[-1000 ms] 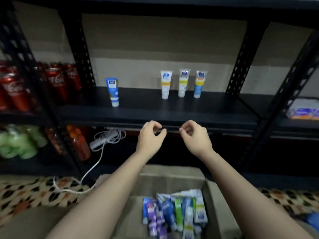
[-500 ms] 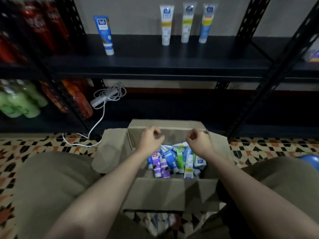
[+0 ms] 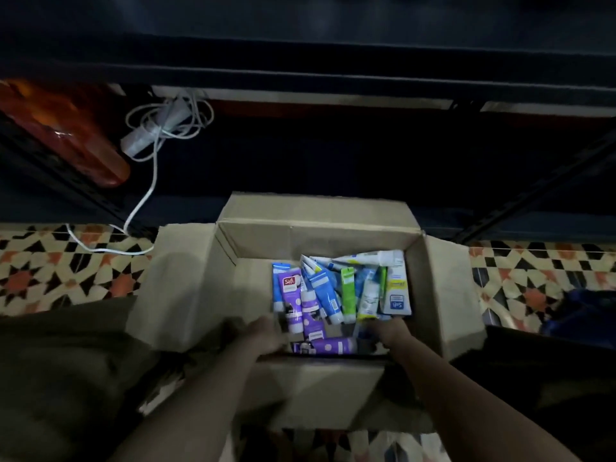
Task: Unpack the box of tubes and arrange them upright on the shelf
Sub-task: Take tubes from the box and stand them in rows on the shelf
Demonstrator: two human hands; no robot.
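An open cardboard box [image 3: 320,235] sits on the floor between my knees, flaps spread. Several tubes lie in a heap inside: purple ones [image 3: 293,303] at the left, blue [image 3: 325,291], green [image 3: 347,291] and white-yellow ones [image 3: 395,288] to the right. My left hand [image 3: 263,335] reaches into the box's near left side beside the purple tubes. My right hand [image 3: 391,330] reaches into the near right side, its fingers down among the tubes. Both hands are blurred and dim, so their grip is unclear. The black shelf [image 3: 300,68] runs across the top; its standing tubes are out of view.
A coiled white cable with a power strip [image 3: 160,128] lies under the shelf at the left. Orange bottles [image 3: 66,135] sit on the lower left shelf. Patterned floor tiles [image 3: 66,268] flank the box. A diagonal black brace [image 3: 533,201] crosses at right. A blue object [image 3: 580,311] lies at far right.
My view has tilted down from the shelf to the box. Both hands dropped from in front of the shelf into the near part of the box, among the tubes.
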